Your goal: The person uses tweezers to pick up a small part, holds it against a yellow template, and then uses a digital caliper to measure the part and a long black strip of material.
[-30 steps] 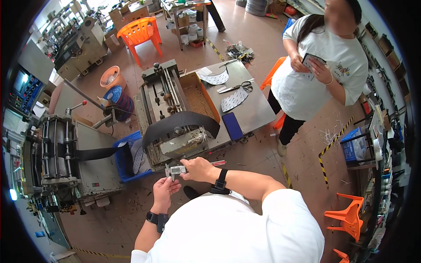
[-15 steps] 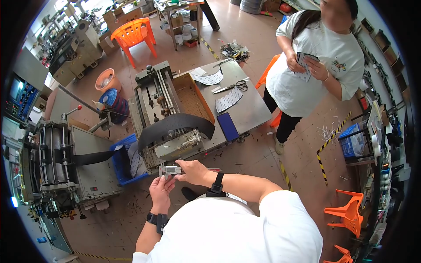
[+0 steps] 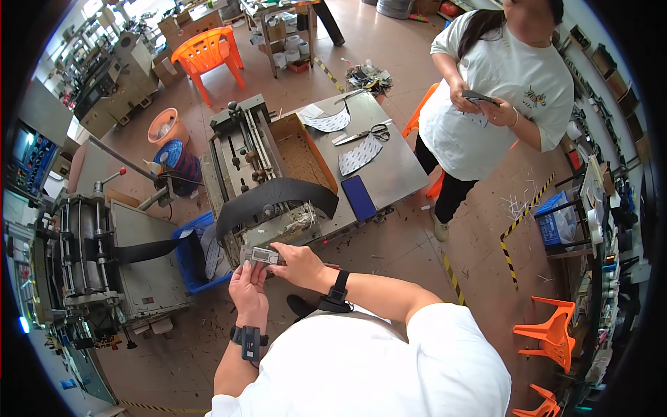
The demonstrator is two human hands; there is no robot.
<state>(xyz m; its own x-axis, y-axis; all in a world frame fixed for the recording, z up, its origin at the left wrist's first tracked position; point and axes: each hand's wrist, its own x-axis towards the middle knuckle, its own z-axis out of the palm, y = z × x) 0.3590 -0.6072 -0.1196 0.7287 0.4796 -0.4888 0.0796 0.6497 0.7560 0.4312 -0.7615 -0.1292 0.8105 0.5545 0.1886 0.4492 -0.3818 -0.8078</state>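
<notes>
Running crosswise at the machine's (image 3: 260, 174) near end, the caliper (image 3: 262, 256) sits gripped by the right hand's (image 3: 302, 268) fingers, the left hand's (image 3: 249, 295) at its left end, hold unclear.

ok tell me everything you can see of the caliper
The grey, metal-looking caliper with a boxy slider and a small rectangular display window is held up near the front of the worn grey metal machine, tilted slightly, its right side lower. The bare right hand grips it right of the display; the bare left hand has its fingers at the left end. A short reddish bit, apparently the beam's end, shows past the right hand. Jaw opening and reading are too small to tell.
</notes>
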